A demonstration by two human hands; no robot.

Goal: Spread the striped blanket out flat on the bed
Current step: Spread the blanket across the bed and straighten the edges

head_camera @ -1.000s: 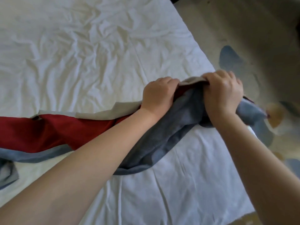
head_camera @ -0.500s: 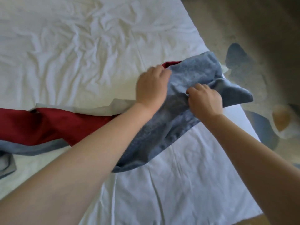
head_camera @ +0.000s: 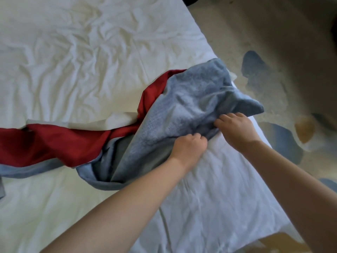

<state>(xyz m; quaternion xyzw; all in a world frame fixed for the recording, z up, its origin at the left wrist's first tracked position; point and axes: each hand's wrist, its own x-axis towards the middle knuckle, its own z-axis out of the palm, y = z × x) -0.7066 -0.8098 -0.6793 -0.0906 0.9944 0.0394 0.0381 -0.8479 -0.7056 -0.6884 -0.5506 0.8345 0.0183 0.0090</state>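
Striped blanket (head_camera: pixel 182 106) lies bunched on bed (head_camera: pixel 73 52), hands (head_camera: pixel 188 146) (head_camera: pixel 235 128) gripping.

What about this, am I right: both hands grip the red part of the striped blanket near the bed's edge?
No: the head view shows the left hand and right hand gripping the blue-grey part of the striped blanket near the bed's edge.

The striped blanket (head_camera: pixel 182 110) lay bunched in a twisted band of red, cream and blue across the wrinkled white bed (head_camera: pixel 73 61). The 2 hands gripped its blue end near the bed's right edge, the left hand (head_camera: pixel 188 146) just beside the right hand (head_camera: pixel 235 128). Patterned carpet (head_camera: pixel 273 79) showed beyond.
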